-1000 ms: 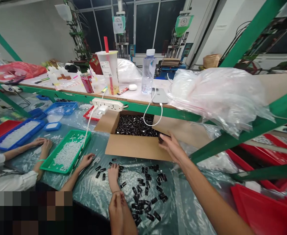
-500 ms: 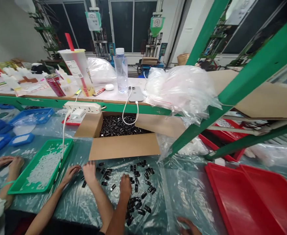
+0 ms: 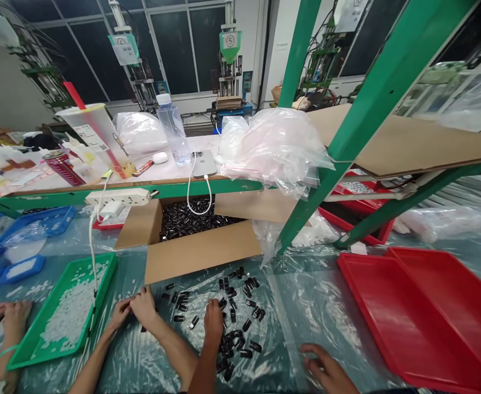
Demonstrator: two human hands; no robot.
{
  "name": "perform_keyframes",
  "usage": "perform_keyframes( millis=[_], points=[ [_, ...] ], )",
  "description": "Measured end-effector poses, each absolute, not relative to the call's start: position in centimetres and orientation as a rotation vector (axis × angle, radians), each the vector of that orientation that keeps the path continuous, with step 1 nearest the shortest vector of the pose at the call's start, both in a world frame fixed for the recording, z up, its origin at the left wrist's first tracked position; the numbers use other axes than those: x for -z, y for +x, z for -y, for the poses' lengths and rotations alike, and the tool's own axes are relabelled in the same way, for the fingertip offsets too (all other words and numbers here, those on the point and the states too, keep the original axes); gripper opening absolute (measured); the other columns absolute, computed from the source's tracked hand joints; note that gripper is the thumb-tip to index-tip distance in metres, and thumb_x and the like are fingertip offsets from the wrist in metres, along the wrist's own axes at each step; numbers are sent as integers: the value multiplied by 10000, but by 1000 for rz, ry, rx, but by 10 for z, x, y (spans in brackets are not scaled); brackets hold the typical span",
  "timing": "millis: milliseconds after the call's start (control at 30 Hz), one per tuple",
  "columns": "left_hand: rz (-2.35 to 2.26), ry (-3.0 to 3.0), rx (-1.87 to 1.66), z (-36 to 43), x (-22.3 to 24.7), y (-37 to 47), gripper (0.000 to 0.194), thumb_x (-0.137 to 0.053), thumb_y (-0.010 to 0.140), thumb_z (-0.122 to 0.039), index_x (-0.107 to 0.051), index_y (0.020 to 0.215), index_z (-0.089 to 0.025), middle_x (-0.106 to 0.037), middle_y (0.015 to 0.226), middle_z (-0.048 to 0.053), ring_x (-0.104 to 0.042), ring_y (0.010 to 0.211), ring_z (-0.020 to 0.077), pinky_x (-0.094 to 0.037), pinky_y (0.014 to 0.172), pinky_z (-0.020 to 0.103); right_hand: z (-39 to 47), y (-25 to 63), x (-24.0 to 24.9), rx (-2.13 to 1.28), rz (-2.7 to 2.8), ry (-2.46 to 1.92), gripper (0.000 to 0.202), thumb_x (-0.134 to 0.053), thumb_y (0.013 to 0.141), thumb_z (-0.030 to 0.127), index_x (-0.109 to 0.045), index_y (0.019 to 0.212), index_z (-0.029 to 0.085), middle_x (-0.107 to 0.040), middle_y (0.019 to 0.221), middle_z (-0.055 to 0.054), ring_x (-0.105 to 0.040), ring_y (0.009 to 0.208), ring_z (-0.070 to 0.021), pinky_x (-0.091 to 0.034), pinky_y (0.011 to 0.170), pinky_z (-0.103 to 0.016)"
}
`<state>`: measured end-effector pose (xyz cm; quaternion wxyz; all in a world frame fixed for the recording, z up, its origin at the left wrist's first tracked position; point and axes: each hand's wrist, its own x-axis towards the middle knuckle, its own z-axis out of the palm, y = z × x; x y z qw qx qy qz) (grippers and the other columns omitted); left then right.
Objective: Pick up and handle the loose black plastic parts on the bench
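My left hand (image 3: 213, 320) lies palm down on a scatter of small black plastic pieces (image 3: 240, 314) on the clear plastic sheet; its fingers hide whatever is under them. My right hand (image 3: 326, 369) is low at the bottom edge, fingers apart on the bare sheet, holding nothing, right of the pieces. An open cardboard box (image 3: 201, 251) full of the same black pieces stands just behind the scatter.
Another person's two hands (image 3: 133, 312) meet left of the pieces, beside a green tray (image 3: 27, 345) of white parts. More hands (image 3: 6, 317) show at far left. Red trays (image 3: 421, 317) sit right. A green frame post (image 3: 306, 202) and shelf with cup, bottle, phone and bags hang overhead.
My right hand has left the box and come down to the sheet at the bottom right. My left hand has settled on the black pieces. The view has swung right.
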<state>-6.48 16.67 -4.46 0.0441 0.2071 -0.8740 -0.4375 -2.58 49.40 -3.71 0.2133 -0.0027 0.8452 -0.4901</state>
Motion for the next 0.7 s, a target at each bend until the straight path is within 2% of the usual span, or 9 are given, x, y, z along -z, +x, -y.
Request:
perform_keyframes(
  millis=[167,300,400,500,533,600,633,700],
  points=[
    [2593,670,1505,-163,38,-69,138,-602,769,-327,-628,660,-246,-629,740,89,-619,874,350,-481,755,420,-494,-28,31,1334,-2344,-17,500,-508,758,578,-711,969,173,-716,1054,-140,-697,829,-284,-556,814,-406],
    [2553,568,1716,-171,27,-64,124,-614,781,-339,-637,683,-267,-622,675,57,-627,802,311,-487,735,385,-480,-28,16,1317,-2339,-52,479,-473,800,557,-683,1003,177,-710,1067,-140,-685,870,-283,-541,838,-415],
    [2552,414,1940,-195,15,-46,106,-653,778,-373,-656,751,-271,-613,640,24,-618,691,257,-492,670,342,-458,-34,-9,1348,-2340,-151,490,-452,852,545,-631,1108,167,-679,1144,-150,-664,941,-271,-531,849,-399],
    [2506,260,2205,-227,1,-22,172,-635,806,-391,-629,874,-232,-609,680,7,-607,652,204,-493,636,302,-437,-45,-39,1332,-2359,-323,480,-470,900,512,-572,1222,170,-663,1147,-131,-649,928,-241,-508,846,-374],
    [2454,224,2303,-236,-3,-15,183,-624,817,-379,-606,890,-212,-605,699,5,-604,654,187,-490,640,290,-433,-49,-46,1302,-2339,-398,431,-477,911,503,-602,1166,178,-677,1079,-110,-647,883,-229,-500,819,-358],
    [2324,203,2442,-251,-10,-4,180,-632,814,-338,-577,883,-180,-589,726,3,-591,666,157,-472,647,263,-428,-55,-57,1266,-2212,-483,381,-472,926,521,-643,916,181,-663,821,-47,-617,701,-190,-472,683,-306],
    [2261,221,2476,-257,-12,0,183,-652,798,-317,-575,875,-170,-581,734,1,-581,670,146,-460,645,251,-427,-57,-59,1281,-2127,-482,422,-461,927,553,-613,795,182,-608,693,-15,-572,605,-165,-433,598,-278],
    [2185,296,2458,-262,-15,6,206,-697,759,-290,-586,875,-160,-584,744,1,-571,681,136,-446,643,238,-426,-57,-58,1371,-1985,-412,508,-451,906,642,-531,685,192,-475,550,36,-453,478,-122,-330,484,-244]
  ],
)
